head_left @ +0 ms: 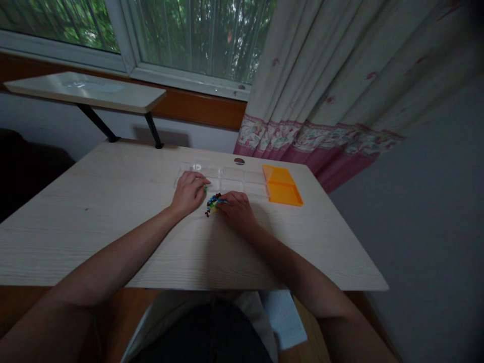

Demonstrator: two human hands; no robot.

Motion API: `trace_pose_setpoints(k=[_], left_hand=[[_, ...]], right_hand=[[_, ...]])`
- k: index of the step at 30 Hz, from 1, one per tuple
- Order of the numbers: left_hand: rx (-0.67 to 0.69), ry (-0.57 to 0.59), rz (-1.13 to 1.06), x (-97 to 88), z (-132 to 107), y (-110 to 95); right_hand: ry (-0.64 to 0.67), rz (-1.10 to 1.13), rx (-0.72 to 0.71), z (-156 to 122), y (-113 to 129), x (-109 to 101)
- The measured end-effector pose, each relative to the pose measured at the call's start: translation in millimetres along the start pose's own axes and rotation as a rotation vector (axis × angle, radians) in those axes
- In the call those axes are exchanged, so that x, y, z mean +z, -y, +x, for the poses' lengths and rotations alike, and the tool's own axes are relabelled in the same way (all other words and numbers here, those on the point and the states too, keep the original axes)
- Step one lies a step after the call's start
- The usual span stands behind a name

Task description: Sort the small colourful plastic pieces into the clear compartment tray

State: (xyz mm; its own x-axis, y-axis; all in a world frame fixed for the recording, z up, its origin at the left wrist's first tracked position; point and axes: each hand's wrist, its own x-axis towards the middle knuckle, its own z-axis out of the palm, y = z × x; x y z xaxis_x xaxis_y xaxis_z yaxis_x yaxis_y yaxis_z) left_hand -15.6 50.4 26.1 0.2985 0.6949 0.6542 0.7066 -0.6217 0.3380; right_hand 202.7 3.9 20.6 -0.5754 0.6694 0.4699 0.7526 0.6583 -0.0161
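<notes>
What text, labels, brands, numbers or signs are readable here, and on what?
None readable.
Orange plastic tray: no lettering visible.
Clear compartment tray: no lettering visible.
Small multicoloured pieces: too small to tell.
Pale sheet on the raised shelf: too washed out to tell.

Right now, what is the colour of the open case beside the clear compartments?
The open case is orange; the head view shows it.
</notes>
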Motion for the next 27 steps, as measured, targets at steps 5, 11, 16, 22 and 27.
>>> trace_pose_setpoints(k=[5,11,16,22,27], left_hand=[[0.018,-0.003,-0.018,-1.0,0,-2],[0.015,0.020,-0.034,0.1,0,-2],[0.027,0.016,-0.020,1.3,0,0],[0.017,0.021,-0.032,2.4,0,0],[0.016,0.022,-0.024,2.7,0,0]], right_hand=[[0.029,-0.006,0.043,1,-1,-4],[0.038,0.039,0.039,5,3,-6],[0.045,0.045,-0.011,6,5,3],[0.064,0.049,0.019,6,5,2],[0.029,0.075,0.035,6,3,2]])
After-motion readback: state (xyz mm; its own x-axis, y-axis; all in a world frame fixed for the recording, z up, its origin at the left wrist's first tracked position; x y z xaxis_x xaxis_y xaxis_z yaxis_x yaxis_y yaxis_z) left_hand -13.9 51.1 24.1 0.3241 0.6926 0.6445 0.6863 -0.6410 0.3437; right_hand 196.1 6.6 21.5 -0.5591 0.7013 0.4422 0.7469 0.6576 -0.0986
